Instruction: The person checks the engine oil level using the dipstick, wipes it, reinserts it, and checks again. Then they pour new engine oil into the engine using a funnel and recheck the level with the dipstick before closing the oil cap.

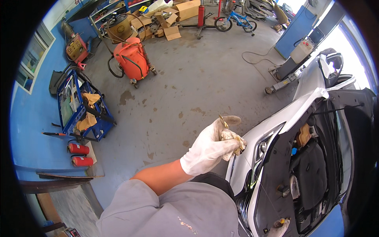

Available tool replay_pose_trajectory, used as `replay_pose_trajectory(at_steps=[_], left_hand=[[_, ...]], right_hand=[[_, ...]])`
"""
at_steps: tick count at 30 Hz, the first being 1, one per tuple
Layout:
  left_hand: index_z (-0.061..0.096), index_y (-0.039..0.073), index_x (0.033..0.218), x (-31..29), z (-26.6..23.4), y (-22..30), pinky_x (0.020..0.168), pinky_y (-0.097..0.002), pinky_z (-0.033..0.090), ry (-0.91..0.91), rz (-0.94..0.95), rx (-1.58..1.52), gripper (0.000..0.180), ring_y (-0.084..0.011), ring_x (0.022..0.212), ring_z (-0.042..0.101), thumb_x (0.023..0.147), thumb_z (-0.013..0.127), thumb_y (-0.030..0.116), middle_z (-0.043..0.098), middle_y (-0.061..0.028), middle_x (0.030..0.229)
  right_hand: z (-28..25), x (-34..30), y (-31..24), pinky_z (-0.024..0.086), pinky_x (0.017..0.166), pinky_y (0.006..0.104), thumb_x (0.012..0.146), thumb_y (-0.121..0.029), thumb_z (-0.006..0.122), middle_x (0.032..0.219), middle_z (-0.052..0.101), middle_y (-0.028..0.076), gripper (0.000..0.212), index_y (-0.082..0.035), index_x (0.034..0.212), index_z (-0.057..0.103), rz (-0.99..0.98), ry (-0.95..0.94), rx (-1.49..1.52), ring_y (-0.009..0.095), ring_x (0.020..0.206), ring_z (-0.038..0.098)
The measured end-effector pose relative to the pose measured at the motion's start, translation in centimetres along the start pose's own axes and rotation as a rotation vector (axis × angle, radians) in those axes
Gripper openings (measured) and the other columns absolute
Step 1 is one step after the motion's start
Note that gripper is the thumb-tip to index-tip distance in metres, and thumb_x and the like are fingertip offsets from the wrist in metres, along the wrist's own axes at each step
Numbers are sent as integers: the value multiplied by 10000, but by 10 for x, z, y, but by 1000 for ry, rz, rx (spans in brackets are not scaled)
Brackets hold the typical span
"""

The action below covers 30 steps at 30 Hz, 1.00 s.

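Note:
My left hand (203, 152), in a white work glove, is near the middle of the view. Its fingers are closed on a crumpled, stained rag (237, 143), wrapped around the thin blade of a dipstick. My right hand (281, 230), also gloved, is low at the right edge of the engine bay and partly cut off by the rim. It grips the dipstick's yellow handle (280, 221). The blade stretches between both hands over the front of a white car (239, 164). Open beneath it lies the engine bay (312, 173).
A blue tool cart (100, 128) and red fire extinguishers (79, 149) stand along the left wall. Farther back are a red wheeled tank (132, 59), cardboard boxes (187, 10) and a blue bicycle (235, 20). A lift post (308, 43) rises beyond the car.

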<state>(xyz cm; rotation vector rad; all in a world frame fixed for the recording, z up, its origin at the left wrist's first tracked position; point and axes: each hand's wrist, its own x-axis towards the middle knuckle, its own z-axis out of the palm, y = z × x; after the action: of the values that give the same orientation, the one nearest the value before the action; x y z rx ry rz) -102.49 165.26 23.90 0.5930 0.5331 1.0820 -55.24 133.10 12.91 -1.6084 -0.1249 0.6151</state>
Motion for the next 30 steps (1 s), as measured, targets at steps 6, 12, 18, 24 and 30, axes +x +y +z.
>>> replay_pose_trajectory(at_steps=[6, 12, 18, 24, 30], left_hand=[[311, -91, 1507, 2, 13, -1, 813, -325, 576, 13, -20, 22, 752, -217, 855, 694, 842, 661, -55, 717, -172, 960], [290, -128, 1513, 3, 18, 3, 871, -316, 560, -65, 14, -14, 796, -188, 852, 681, 903, 762, 64, 705, -166, 947], [327, -88, 1521, 2, 34, 7, 799, -316, 565, -31, 2, 21, 756, -201, 826, 680, 879, 715, 4, 716, -189, 999], [354, -40, 1533, 0, 52, 10, 730, -335, 553, 10, -3, 38, 731, -199, 788, 659, 859, 637, -54, 725, -172, 1018], [332, -44, 1536, 1, 56, 2, 744, -326, 551, 10, 3, -11, 741, -200, 813, 681, 870, 655, -16, 707, -184, 1059]], right_hand=[[-12, 11, 12, 372, 592, 293, 889, -89, 618, 808, 543, 9, 74, -129, 931, 572, -580, -211, -447, 132, 628, 429], [7, -5, -15, 352, 586, 258, 881, -76, 619, 781, 505, 11, 166, -105, 1024, 540, 55, 43, 69, 128, 627, 421], [-4, 1, -24, 442, 664, 278, 957, -75, 632, 809, 522, 38, 128, -81, 1045, 539, -233, 41, -44, 160, 725, 504], [-44, 26, -37, 521, 871, 381, 994, -139, 679, 907, 605, 56, 167, -80, 1094, 559, -453, -66, 267, 186, 865, 576], [-66, 27, -62, 495, 822, 330, 972, -150, 728, 915, 611, 46, 177, -141, 1092, 600, -624, -121, 289, 189, 849, 574]])
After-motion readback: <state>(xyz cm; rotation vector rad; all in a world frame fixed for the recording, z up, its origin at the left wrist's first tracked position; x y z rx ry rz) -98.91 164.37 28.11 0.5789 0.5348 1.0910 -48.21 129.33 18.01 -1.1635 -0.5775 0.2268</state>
